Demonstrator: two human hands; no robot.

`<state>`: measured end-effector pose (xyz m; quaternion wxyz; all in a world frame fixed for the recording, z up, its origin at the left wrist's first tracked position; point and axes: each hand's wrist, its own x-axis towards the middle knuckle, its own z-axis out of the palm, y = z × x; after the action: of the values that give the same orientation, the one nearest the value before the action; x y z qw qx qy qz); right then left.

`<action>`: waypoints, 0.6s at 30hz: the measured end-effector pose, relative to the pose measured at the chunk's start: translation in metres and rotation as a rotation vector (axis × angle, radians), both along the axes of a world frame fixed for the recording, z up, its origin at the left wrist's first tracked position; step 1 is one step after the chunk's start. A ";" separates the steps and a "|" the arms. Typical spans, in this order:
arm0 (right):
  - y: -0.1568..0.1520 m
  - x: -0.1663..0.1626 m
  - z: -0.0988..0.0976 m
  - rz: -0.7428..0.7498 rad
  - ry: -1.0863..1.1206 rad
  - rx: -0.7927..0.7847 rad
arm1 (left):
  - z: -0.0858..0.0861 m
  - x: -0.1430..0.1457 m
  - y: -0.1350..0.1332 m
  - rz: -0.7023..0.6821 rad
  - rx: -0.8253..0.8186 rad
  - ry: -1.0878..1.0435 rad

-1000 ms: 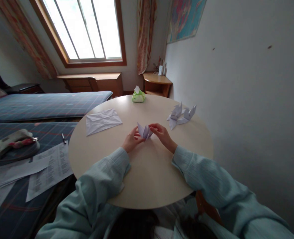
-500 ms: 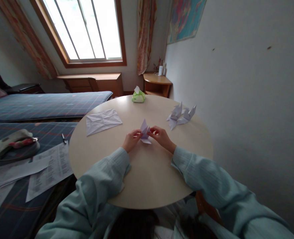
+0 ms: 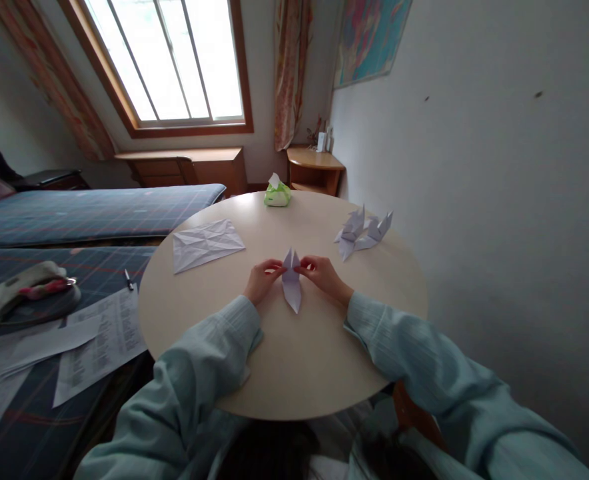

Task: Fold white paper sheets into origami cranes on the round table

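A piece of folded white origami paper (image 3: 291, 288) is held between my two hands over the middle of the round table (image 3: 309, 360). It has two narrow points at the top and one long flap reaching down toward me. My left hand (image 3: 264, 279) pinches its left edge with thumb and fingers. On the opposite edge, my right hand (image 3: 322, 275) pinches it the same way. Farther right on the table stand folded paper figures (image 3: 353, 230) with upright points. At the left lies a creased sheet of white paper (image 3: 208, 244).
A green tissue pack (image 3: 277, 195) sits at the table's far edge. To the left are beds, one with printed sheets (image 3: 99, 340), a pen (image 3: 128, 280) and a pale bag-like item (image 3: 24, 290). A wall (image 3: 499, 200) runs along the right side.
The folded paper's long flap has swung down toward me, and its top now shows two separate points. Both hands keep their pinch in nearly the same place.
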<state>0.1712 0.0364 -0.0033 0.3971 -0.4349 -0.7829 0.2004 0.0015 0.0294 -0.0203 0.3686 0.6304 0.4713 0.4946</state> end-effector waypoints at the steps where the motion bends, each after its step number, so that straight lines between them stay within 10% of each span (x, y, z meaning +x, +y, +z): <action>1: 0.000 0.000 0.000 0.001 0.003 -0.003 | 0.001 0.000 0.000 0.005 -0.011 0.010; 18: -0.002 0.004 0.002 -0.003 -0.018 -0.038 | -0.003 0.000 0.001 0.013 -0.086 0.026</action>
<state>0.1756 0.0347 -0.0018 0.3820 -0.4453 -0.7820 0.2107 0.0011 0.0308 -0.0228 0.3860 0.6171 0.5011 0.4680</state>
